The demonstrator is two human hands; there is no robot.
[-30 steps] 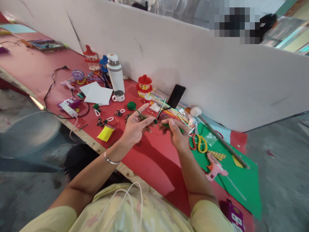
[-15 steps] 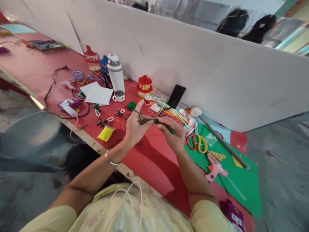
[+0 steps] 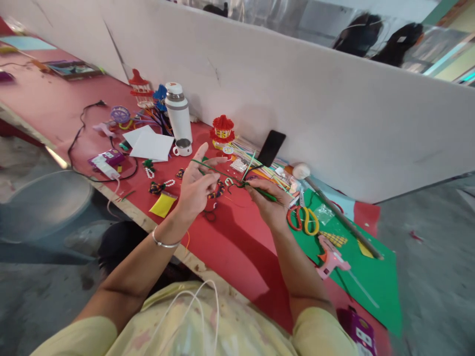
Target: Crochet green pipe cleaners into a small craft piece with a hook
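My left hand [image 3: 197, 190] is raised over the red tabletop, its index finger up and the others curled. Green yarn [image 3: 218, 170] passes over that index finger and runs taut toward my right hand [image 3: 270, 201]. There I grip a crochet hook with a green handle [image 3: 270, 197], its tip pointing left. A small dark green loop of yarn [image 3: 241, 184] hangs at the hook's tip, between the hands. Below lies a dark multicoloured yarn piece [image 3: 220, 189], partly behind my left fingers. The green ball is mostly hidden by my left hand.
Beaded yarn pieces [image 3: 156, 188] and a yellow packet [image 3: 163, 203] lie left. Behind stand a white flask [image 3: 178, 116], a cup [image 3: 183, 147], a red-roofed ornament [image 3: 222, 131] and a phone [image 3: 272, 148]. Scissors [image 3: 310, 221] and a pink glue gun [image 3: 332, 259] lie right.
My left hand has moved left and away from the right hand, drawing out a longer stretch of green yarn. The right hand with the crochet hook has shifted slightly right.
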